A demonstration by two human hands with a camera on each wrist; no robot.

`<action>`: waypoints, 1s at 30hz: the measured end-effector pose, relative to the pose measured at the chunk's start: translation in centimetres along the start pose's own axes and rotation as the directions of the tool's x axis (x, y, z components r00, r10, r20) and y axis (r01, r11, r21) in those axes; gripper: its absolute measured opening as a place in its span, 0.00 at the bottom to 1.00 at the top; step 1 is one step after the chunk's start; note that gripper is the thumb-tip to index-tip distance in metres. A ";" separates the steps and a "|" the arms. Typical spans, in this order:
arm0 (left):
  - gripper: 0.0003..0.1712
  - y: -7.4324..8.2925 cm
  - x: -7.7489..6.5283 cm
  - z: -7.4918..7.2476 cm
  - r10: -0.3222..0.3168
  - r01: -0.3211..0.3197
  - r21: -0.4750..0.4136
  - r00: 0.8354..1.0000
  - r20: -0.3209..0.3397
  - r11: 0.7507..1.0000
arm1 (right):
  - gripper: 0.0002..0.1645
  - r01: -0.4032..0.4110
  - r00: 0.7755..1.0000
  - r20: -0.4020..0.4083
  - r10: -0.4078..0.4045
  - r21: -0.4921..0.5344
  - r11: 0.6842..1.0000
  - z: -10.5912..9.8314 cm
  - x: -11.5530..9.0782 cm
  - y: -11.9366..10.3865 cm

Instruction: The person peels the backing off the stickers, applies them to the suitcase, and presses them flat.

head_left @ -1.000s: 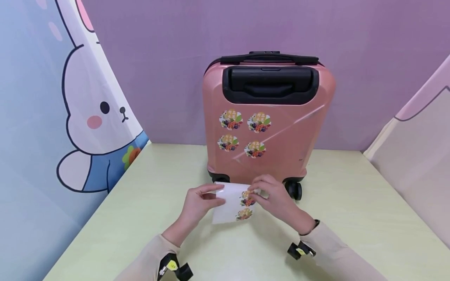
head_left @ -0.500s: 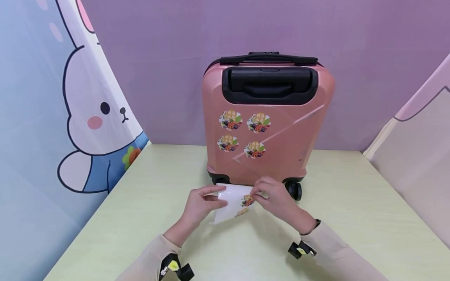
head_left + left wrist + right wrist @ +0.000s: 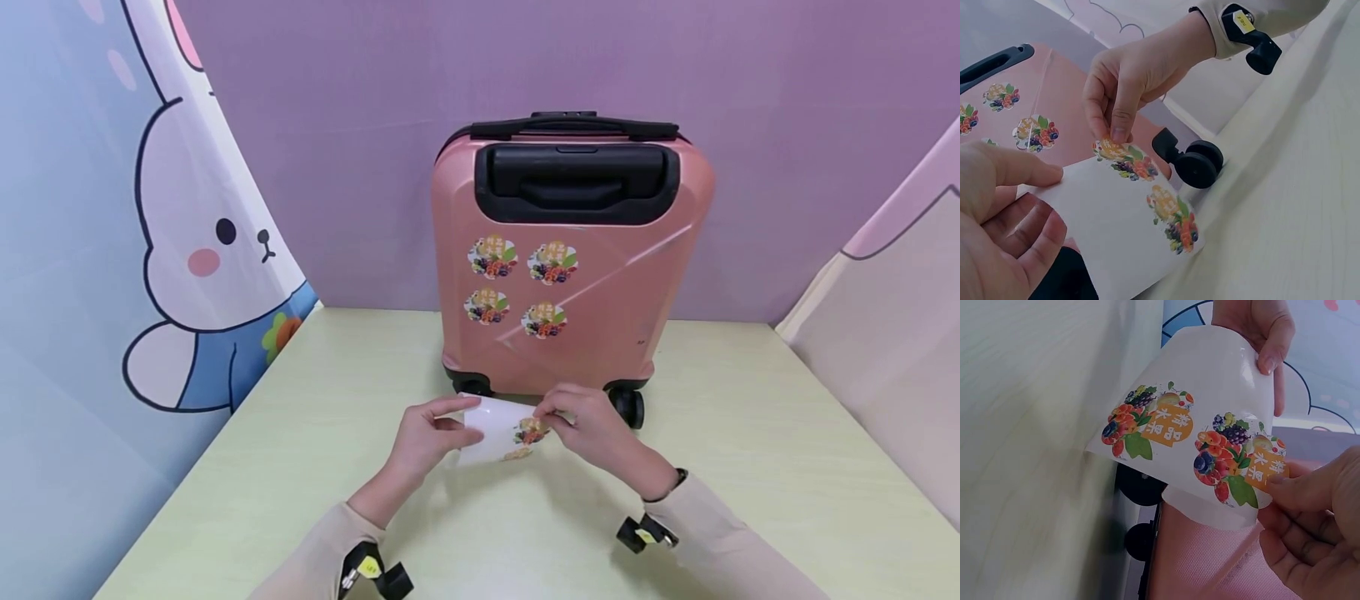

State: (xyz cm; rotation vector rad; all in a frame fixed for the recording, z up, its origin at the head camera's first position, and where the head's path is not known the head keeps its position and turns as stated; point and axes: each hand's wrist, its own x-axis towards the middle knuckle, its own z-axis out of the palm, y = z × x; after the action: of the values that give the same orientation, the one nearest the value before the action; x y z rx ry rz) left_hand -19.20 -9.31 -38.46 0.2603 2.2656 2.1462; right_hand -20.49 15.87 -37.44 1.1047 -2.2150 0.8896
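Note:
A white sticker sheet with two round fruit stickers on its right side is held between both hands, close in front of a pink suitcase. My left hand pinches its left edge between thumb and fingers. With thumb and fingertips my right hand pinches the upper right corner, right at the upper fruit sticker. The lower fruit sticker lies near the bent right edge of the sheet. In the right wrist view the sheet curves, and a white flap shows under the pinched corner.
The suitcase stands upright on black wheels at the back of the pale green table. Several round fruit stickers are on its front, below the black handle recess. A purple backdrop hangs behind; a rabbit-printed cloth is at left.
The sheet has bent and tilted, its lower edge rising, so the lower sticker looks narrower in the head view. My right hand has shifted slightly right and down; my left hand barely moved.

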 end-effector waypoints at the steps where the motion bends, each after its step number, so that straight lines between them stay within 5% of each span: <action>1: 0.24 -0.1 0.0 0.0 0.001 -0.001 0.005 1.000 0.003 1.000 | 0.13 0.002 1.000 0.004 -0.002 0.000 1.000 0.0 0.0 0.0; 19: 0.28 -0.5 -0.1 -0.3 -0.030 0.030 0.001 0.993 0.110 1.000 | 0.16 -0.004 0.998 0.058 0.003 0.020 1.000 -0.8 -0.1 0.1; 30: 0.28 -0.6 0.0 -0.1 -0.050 0.051 -0.007 0.992 0.115 0.999 | 0.15 -0.031 0.993 0.114 0.026 0.035 0.999 -1.5 -0.2 0.0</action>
State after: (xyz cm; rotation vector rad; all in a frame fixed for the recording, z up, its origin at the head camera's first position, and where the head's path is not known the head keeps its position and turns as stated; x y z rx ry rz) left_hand -19.30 -9.49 -39.06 0.3133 2.1751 2.0613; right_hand -20.21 17.09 -36.58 1.1698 -2.3201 0.9031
